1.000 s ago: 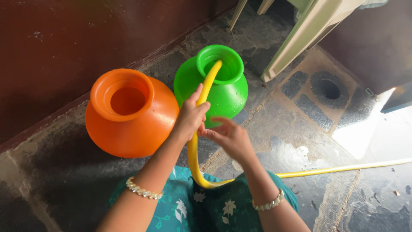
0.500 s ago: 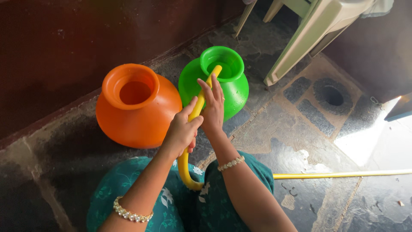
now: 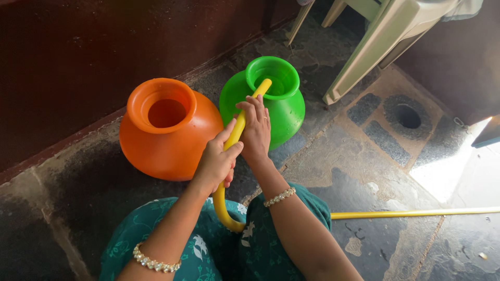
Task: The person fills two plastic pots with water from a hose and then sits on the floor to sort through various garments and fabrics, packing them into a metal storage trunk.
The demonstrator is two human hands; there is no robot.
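Both hands on yellow hose (image 3: pixel 225 205); left hand (image 3: pixel 216 164) wrapped shut round it lower down; right hand (image 3: pixel 255 130) closed over it nearer the tip, fingers curled. Hose end resting at mouth of green pot (image 3: pixel 271 96), pointing in; whether water runs, cannot tell. Judged: feed into green pot in hand, fill level not visible; orange pot (image 3: pixel 166 130) just beside, touching it, appears empty inside. Hose trails off right across stone floor (image 3: pixel 390 171); plastic chair (image 3: pixel 380 36) beyond.

Teal floral-print clothing, a beaded bracelet on each wrist, a ring on the right hand (image 3: pixel 255 130).
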